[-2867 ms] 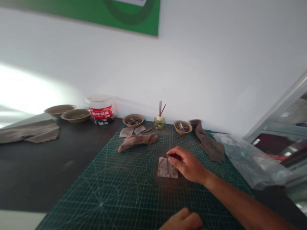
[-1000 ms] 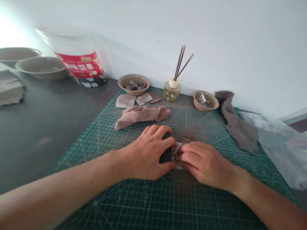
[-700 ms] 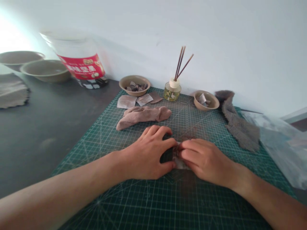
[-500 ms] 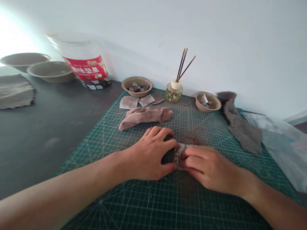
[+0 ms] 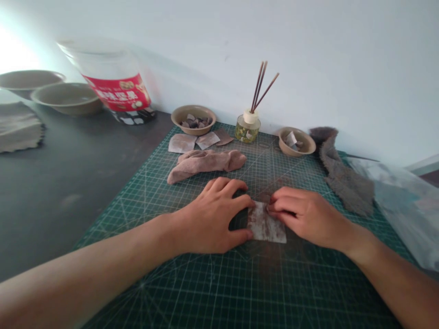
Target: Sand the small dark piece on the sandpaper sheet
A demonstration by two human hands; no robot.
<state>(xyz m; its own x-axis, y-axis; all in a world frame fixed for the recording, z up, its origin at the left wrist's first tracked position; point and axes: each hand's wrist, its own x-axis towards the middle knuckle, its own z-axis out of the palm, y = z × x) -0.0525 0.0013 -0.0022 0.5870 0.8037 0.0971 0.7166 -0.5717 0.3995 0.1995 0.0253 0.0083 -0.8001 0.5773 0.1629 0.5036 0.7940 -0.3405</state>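
Observation:
A whitish square piece with brown smears (image 5: pixel 266 227) lies flat on the green cutting mat (image 5: pixel 219 288). My left hand (image 5: pixel 216 219) has its fingers spread, with the thumb and index fingertips touching the square's left edge. Over the square's upper right part, my right hand (image 5: pixel 302 211) is closed in a pinch; what its fingertips hold is too small to make out. Beyond my left hand lies a crumpled pinkish-brown cloth (image 5: pixel 207 164).
Behind the cloth are several flat pieces (image 5: pixel 181 143) and a bowl of fragments (image 5: pixel 194 126). A reed diffuser (image 5: pixel 247 128), a second small bowl (image 5: pixel 297 148), a grey cloth (image 5: pixel 350 185) and a plastic bag (image 5: pixel 408 205) stand or lie further right. A large jar (image 5: pixel 116 91) stands left.
My right hand has shifted up and slightly right, uncovering most of the whitish square. My left hand remains at its left edge. The view has moved slightly.

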